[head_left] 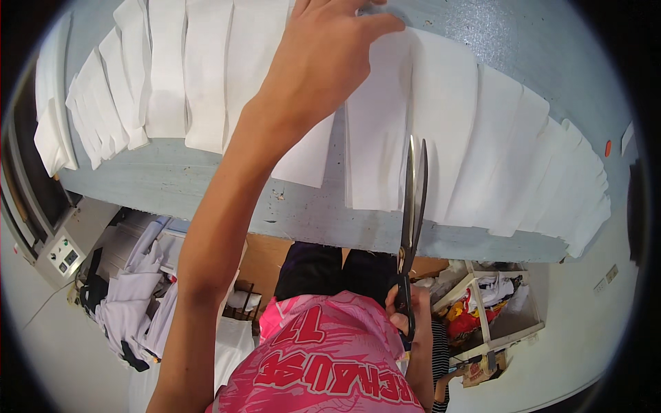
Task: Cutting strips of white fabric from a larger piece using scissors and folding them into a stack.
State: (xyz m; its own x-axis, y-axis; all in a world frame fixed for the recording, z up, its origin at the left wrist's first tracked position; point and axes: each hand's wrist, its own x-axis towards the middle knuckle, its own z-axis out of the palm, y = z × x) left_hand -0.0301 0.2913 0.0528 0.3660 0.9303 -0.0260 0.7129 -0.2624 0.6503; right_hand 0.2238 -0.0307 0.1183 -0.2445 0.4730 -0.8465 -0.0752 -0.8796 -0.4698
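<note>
scissors (404, 255) are clamped in the fingers of the right hand (411, 304); white pieces (375, 151) are spread on the counter (303, 213), under the left hand (327, 45) (fingers partly cropped, grip indeterminable). trimming seems underway; blade alignment is probably needed.

Strips (447, 117) were plain white; table (544, 62), blue-grey; scissors (405, 256), silver and black; shirt (303, 358), patterned pink with pale-edged red lettering (303, 368); trousers (310, 268), black; crated cloths (467, 323), white, red, yellow.

Left hand (327, 51) partly above frame
</note>
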